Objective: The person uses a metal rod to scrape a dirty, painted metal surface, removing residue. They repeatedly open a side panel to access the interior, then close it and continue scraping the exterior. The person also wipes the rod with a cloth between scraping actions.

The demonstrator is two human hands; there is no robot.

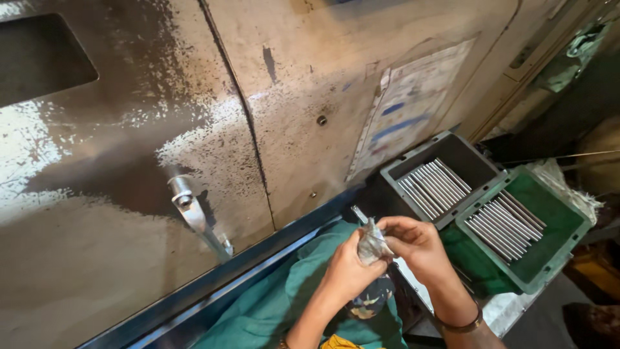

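Note:
My left hand (349,268) and my right hand (413,242) meet in front of a dirty machine door. Together they grip a thin metal rod (358,214) wrapped in a grey rag (372,244); only the rod's tip sticks out up and to the left. The left hand closes around the rag from below, while the fingers of the right hand pinch it from the right. A bangle (460,325) sits on my right wrist.
A grey tray (413,161) and a green tray (555,239) to the right each hold several metal rods laid side by side. The stained machine door (129,194) with a metal handle (194,216) fills the left. A green cloth (271,304) lies below my hands.

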